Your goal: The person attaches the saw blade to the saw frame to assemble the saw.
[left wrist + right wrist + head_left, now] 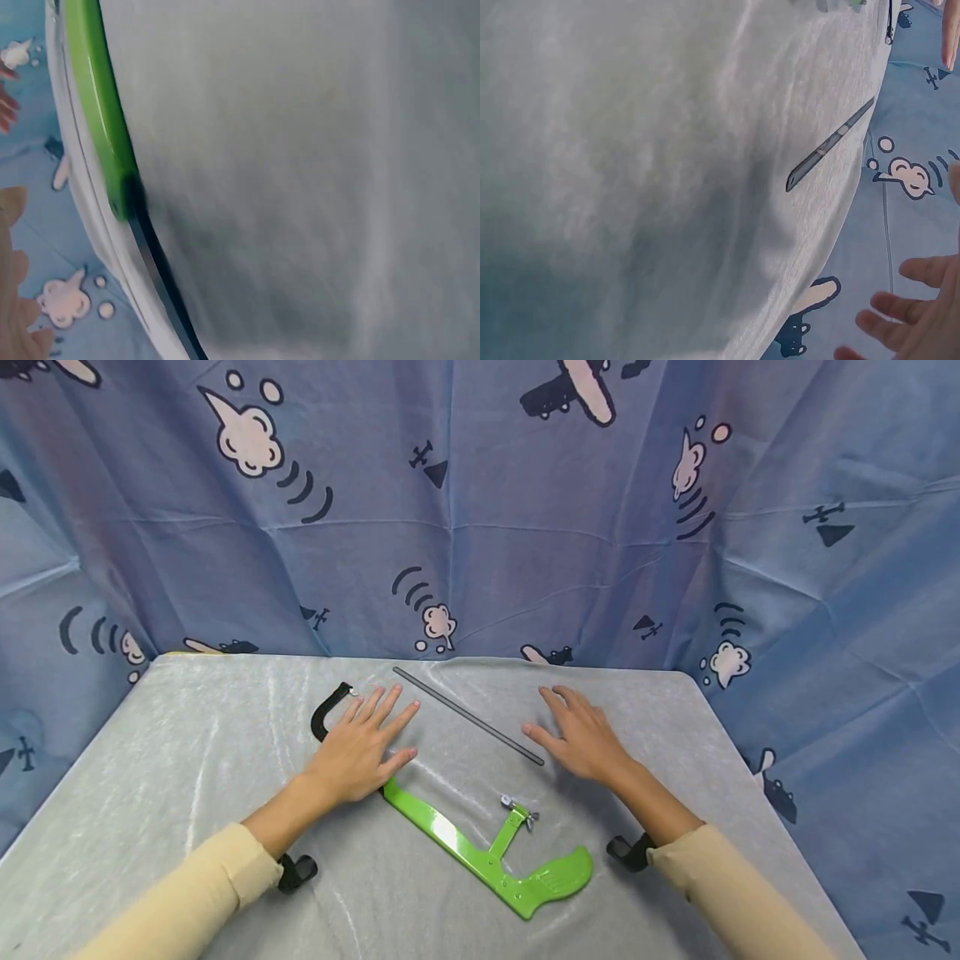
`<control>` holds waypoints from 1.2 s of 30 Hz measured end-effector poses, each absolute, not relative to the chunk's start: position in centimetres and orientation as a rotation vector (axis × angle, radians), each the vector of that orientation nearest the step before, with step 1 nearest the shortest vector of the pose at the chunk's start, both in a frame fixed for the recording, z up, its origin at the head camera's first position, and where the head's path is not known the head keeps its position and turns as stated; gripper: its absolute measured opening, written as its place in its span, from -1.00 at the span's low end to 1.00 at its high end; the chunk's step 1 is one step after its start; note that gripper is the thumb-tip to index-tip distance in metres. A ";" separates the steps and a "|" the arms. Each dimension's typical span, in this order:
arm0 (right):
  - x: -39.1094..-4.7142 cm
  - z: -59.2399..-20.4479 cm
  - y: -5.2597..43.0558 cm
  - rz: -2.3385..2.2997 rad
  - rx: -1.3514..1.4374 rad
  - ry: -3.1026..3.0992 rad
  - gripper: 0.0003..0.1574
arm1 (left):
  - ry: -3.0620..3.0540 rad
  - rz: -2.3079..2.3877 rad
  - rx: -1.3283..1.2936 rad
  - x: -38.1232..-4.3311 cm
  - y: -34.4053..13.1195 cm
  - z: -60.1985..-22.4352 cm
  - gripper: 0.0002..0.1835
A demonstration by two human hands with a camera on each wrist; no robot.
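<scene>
A hacksaw frame [442,832] with a bright green bar and handle [558,875] lies on the grey cloth-covered table. Its black curved front end [321,717] shows beyond my left hand [356,753], which is over the frame's middle and hides part of it. The fingers there are spread and straight; whether they touch the frame I cannot tell. Apart from the frame, farther back, a thin grey saw blade [468,717] lies slanted. Just right of the blade's near end hovers my right hand [585,739], fingers loosely bent, holding nothing. The right wrist view also shows the blade [829,146].
A metal clip with a wing nut [532,818] sits on the short green arm of the frame. Behind the table [187,760] hangs a blue patterned curtain [480,485], which also runs along both sides. Black straps [297,872] are on the wrists.
</scene>
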State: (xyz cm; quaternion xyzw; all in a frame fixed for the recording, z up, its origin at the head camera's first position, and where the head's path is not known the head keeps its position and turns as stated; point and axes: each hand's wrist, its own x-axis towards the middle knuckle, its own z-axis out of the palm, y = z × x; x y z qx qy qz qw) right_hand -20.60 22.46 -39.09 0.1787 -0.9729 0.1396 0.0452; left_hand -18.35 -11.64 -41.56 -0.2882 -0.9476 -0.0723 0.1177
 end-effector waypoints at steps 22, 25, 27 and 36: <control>-21.7 -40.3 22.1 1.090 0.701 -3.054 -0.06 | -2.787 -0.597 -0.964 -15.8 -7.4 -41.0 -0.30; -21.8 -40.4 22.2 1.128 0.707 -3.063 -0.10 | -2.802 -0.677 -0.956 -15.4 -7.1 -41.0 -0.31; -21.9 -40.5 22.1 1.148 0.708 -3.065 -0.13 | -2.819 -0.719 -0.950 -15.2 -6.8 -40.9 -0.31; -22.5 -41.3 22.0 1.170 0.702 -3.096 -0.26 | -2.888 -0.918 -0.933 -14.2 -5.6 -40.8 -0.29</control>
